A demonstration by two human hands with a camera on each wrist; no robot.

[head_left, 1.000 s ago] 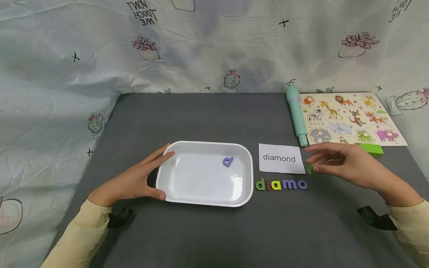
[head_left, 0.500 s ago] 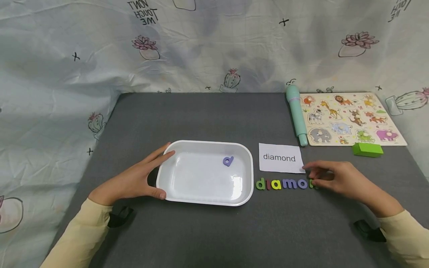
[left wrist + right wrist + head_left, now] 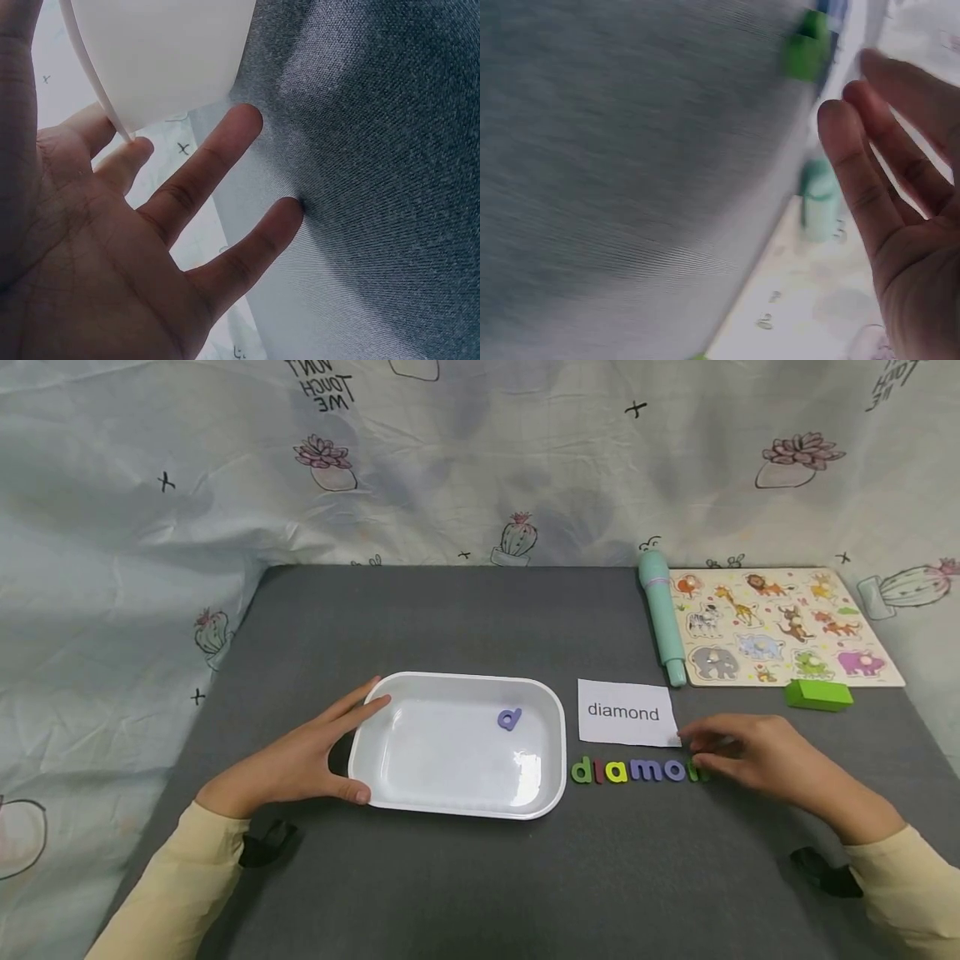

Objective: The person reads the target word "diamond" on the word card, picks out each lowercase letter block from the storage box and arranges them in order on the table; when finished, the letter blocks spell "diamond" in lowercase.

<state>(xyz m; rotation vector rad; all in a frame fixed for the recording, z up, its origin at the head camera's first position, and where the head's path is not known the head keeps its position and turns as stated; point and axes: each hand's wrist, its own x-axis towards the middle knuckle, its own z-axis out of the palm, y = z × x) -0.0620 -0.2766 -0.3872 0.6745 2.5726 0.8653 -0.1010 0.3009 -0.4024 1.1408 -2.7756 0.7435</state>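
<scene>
My left hand (image 3: 292,764) holds the left end of a white tray (image 3: 457,807), thumb at the near corner and fingers over the far rim. In the left wrist view two fingers (image 3: 225,142) extend below the tray wall. A purple letter d (image 3: 509,719) lies inside the tray. My right hand (image 3: 772,768) hovers at the right end of a row of letters reading "diamo", beside the green letter n (image 3: 697,770), which it partly covers. In the right wrist view the fingers (image 3: 844,139) are bent and apart from that green letter (image 3: 806,52).
Above the letter row lies a white card (image 3: 624,713) printed "diamond". A teal tube (image 3: 663,618) and an animal puzzle board (image 3: 783,627) lie at the back right. A green block (image 3: 819,695) touches the board's front edge. Dark cloth covers the table (image 3: 450,893).
My right hand has brought the green n down and left to the end of the letter row, then let it go. The left hand keeps its place on the tray.
</scene>
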